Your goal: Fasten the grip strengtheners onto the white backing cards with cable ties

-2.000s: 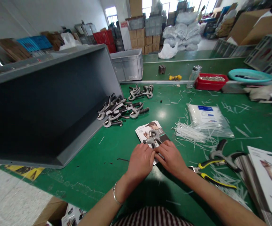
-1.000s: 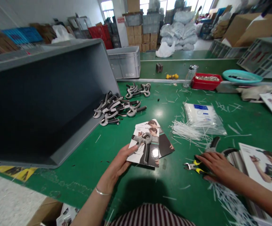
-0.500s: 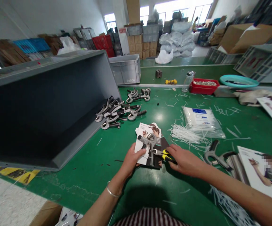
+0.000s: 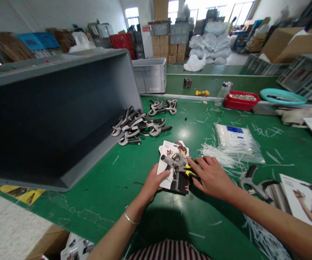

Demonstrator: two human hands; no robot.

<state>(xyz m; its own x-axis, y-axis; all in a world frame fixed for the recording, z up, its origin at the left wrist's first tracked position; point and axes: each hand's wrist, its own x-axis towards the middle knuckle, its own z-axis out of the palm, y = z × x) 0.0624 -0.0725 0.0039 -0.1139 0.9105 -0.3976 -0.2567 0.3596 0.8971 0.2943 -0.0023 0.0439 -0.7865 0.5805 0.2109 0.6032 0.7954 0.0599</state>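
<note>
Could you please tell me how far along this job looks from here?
Done: white tie offcuts litter the green mat. In hand: the left hand presses a grey hand gripper onto a printed card, with the right hand on yellow-handled cutters. Left: a heap of loose grippers and a stack of cards.

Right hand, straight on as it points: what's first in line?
The right hand has the yellow-handled pliers right under its fingers, so those come first. Just past them lies the grey hand gripper on the printed card, though depth is hard to judge.
</note>
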